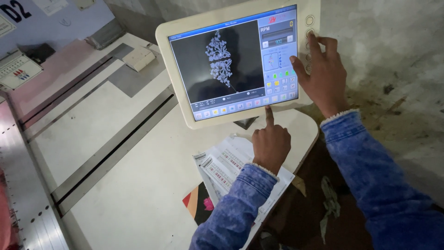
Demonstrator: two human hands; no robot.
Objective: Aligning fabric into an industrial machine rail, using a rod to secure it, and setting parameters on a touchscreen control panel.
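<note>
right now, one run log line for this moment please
left hand: index finger on touchscreen panel bottom icon row | right hand: gripping panel's right edge by round buttons | printed sheets under left wrist

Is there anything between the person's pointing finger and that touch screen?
Nothing visible. The left hand has its forefinger tip right at the bottom edge of the touch screen, above the printed papers. The right hand grips the panel's right side by the round buttons.
</note>
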